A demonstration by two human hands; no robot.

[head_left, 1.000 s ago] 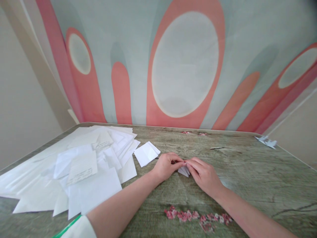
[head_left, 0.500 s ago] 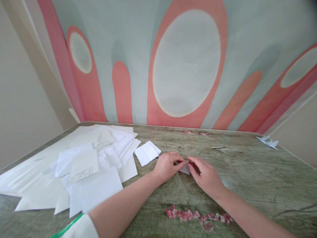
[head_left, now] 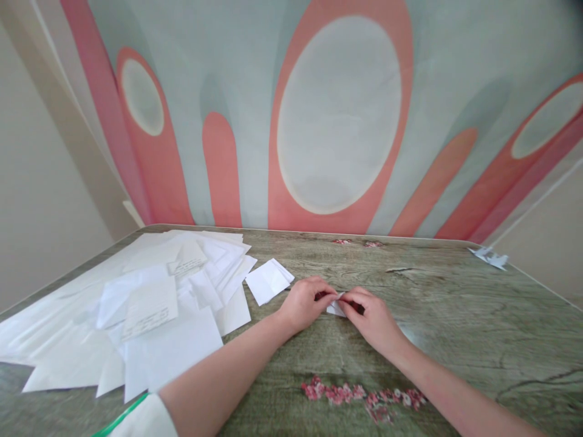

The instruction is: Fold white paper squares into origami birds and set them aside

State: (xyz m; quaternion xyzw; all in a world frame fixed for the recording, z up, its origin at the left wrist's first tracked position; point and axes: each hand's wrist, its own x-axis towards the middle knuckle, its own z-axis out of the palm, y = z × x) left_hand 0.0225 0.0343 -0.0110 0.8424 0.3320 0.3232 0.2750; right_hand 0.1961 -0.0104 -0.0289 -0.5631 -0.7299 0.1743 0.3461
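Observation:
Between my two hands is a small piece of folded white paper (head_left: 336, 309), held just above or against the wooden-patterned table. My left hand (head_left: 306, 303) pinches its upper edge from the left, thumb against fingers. From the right, my right hand (head_left: 368, 315) pinches the same edge, and the fingertips of both hands nearly meet. Much of the paper is hidden behind the fingers. A little to the left of my left hand lies a small stack of square white paper (head_left: 268, 281).
A large spread pile of white paper sheets (head_left: 177, 346), a few with writing, covers the table's left side. Folded white paper shapes (head_left: 489, 257) stand at the far right edge. Pink flowers (head_left: 341, 391) are printed on the tabletop (head_left: 455, 321). A patterned wall (head_left: 255, 121) rises behind.
My fingertips have drawn slightly closer together on the folded paper, and the right hand has shifted a little left. More of the paper shows below the fingers. The view has moved slightly.

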